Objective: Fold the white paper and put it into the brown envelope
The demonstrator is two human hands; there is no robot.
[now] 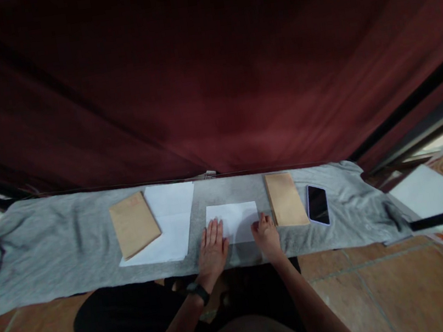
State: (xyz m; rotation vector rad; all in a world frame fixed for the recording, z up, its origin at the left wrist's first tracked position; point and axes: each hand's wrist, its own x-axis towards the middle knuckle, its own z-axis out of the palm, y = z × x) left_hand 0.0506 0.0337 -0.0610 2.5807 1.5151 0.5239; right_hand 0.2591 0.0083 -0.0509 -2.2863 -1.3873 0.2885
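A white sheet of paper point(235, 216), which looks folded, lies in front of me on the grey cloth. Flat across its left part rests my left hand point(212, 248), fingers stretched out, with a dark watch on the wrist. My right hand point(265, 234) is curled at the paper's right edge, its thumb on that edge; the fingertips are partly hidden. Just right of this hand lies a stack of brown envelopes point(287, 200). To the left, more brown envelopes point(135, 223) lie partly over a stack of larger white sheets point(173, 217).
A phone point(318, 205) with a dark screen and pale case lies right of the envelopes. Grey cloth point(66, 239) covers the narrow work surface. Behind it hangs a dark red curtain point(212, 106). A white panel point(431, 190) stands at the far right, above the tiled floor point(373, 287).
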